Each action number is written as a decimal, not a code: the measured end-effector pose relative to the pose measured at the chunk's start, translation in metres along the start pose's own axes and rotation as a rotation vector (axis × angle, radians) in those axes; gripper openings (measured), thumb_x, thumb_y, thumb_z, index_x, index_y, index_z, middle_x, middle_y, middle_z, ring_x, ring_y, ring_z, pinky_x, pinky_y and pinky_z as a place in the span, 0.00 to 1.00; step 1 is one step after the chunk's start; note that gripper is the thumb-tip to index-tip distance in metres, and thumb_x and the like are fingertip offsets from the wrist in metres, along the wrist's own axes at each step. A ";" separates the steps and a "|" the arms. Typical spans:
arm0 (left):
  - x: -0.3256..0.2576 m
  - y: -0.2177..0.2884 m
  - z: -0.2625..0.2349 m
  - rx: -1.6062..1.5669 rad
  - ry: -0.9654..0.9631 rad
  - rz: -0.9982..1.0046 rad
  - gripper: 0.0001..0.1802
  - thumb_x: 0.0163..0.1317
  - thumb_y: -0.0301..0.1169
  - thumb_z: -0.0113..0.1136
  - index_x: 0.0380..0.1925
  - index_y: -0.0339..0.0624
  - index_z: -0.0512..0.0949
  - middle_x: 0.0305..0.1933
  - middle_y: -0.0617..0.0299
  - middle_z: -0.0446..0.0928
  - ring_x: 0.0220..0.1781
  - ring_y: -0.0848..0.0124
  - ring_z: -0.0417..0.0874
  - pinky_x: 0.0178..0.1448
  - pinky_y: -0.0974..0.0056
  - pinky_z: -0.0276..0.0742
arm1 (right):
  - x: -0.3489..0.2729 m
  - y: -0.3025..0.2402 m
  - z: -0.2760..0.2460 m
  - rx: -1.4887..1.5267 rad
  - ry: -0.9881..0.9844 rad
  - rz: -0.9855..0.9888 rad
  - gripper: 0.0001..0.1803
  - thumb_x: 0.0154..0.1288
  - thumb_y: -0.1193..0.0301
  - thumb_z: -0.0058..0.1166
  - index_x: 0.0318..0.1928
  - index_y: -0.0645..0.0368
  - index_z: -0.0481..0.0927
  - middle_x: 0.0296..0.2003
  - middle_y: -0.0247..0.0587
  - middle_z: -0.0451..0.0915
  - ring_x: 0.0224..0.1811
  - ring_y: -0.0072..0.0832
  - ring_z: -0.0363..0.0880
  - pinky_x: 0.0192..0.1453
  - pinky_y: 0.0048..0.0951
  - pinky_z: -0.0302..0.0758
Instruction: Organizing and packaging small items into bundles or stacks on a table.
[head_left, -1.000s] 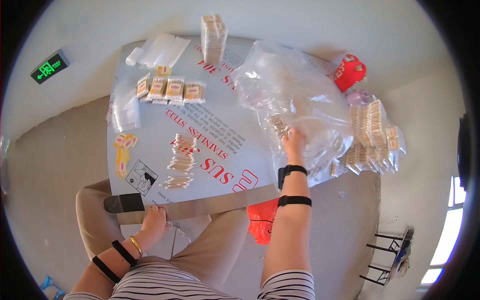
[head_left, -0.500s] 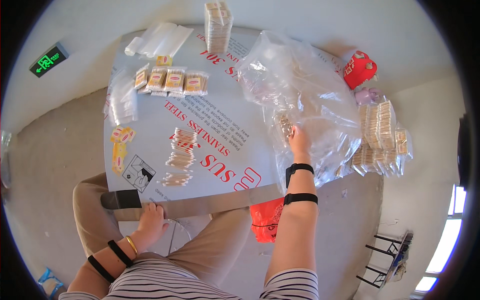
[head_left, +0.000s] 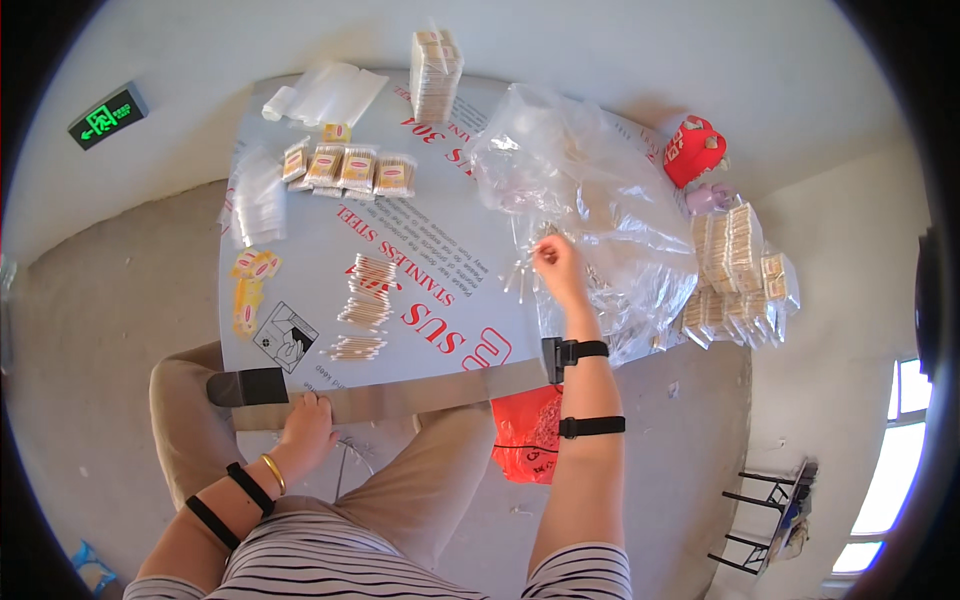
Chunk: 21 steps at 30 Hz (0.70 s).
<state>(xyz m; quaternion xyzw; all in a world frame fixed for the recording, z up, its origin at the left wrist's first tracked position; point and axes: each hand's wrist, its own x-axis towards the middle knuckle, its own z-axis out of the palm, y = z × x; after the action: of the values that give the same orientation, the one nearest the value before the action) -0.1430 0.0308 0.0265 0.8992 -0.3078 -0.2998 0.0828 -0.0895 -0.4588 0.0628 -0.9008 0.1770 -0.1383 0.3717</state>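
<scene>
My right hand (head_left: 560, 268) is pinched on a small bunch of cotton swabs (head_left: 522, 270), lifted just left of a big crumpled clear plastic bag (head_left: 590, 190) holding loose swabs. My left hand (head_left: 305, 420) rests on the near edge of the table (head_left: 300, 180), by a tan strip with a black end (head_left: 248, 386). Small piles of swabs (head_left: 368, 292) lie on the table's middle, one more pile (head_left: 355, 347) nearer to me.
Filled small swab packets (head_left: 350, 168) lie in a row at the far left, beside empty clear sleeves (head_left: 258, 195) and yellow labels (head_left: 250, 280). A stack of packs (head_left: 435, 62) stands at the far edge. More packed bundles (head_left: 735, 265), a red cap (head_left: 693, 148) and an orange bag (head_left: 525, 425) sit right.
My right hand has moved left out of the plastic bag toward the table's middle, now with a bunch of swabs pinched in it. My left hand has stayed on the table edge.
</scene>
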 end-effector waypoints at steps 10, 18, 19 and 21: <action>0.002 0.006 -0.003 0.046 -0.035 -0.035 0.29 0.53 0.39 0.71 0.47 0.31 0.72 0.50 0.45 0.71 0.54 0.53 0.75 0.56 0.56 0.79 | -0.008 0.042 0.036 -0.362 -0.131 0.376 0.17 0.52 0.72 0.68 0.45 0.55 0.82 0.42 0.43 0.85 0.42 0.42 0.84 0.46 0.37 0.80; 0.000 0.001 0.004 0.020 -0.011 -0.014 0.29 0.52 0.40 0.71 0.46 0.31 0.72 0.49 0.45 0.71 0.53 0.52 0.76 0.53 0.56 0.79 | -0.015 0.003 0.081 -0.424 -0.204 -0.143 0.38 0.55 0.74 0.66 0.67 0.35 0.71 0.73 0.36 0.58 0.72 0.47 0.59 0.71 0.49 0.65; 0.000 0.002 0.004 0.034 0.002 0.006 0.29 0.52 0.40 0.71 0.46 0.31 0.72 0.49 0.45 0.71 0.53 0.52 0.76 0.53 0.56 0.80 | -0.015 0.003 0.084 -0.423 -0.208 -0.140 0.38 0.55 0.74 0.66 0.67 0.35 0.71 0.73 0.36 0.58 0.72 0.47 0.59 0.71 0.49 0.65; 0.000 0.007 -0.006 0.001 -0.011 -0.005 0.26 0.54 0.39 0.70 0.46 0.33 0.72 0.49 0.47 0.71 0.53 0.53 0.76 0.54 0.55 0.78 | -0.015 0.004 0.093 -0.513 -0.182 -0.298 0.36 0.56 0.75 0.64 0.65 0.33 0.73 0.70 0.35 0.62 0.70 0.46 0.61 0.70 0.48 0.65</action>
<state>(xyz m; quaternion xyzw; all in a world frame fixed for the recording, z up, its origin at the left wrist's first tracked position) -0.1432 0.0249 0.0337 0.8984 -0.3062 -0.3047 0.0798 -0.0690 -0.3975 -0.0054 -0.9899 0.0382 -0.0610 0.1219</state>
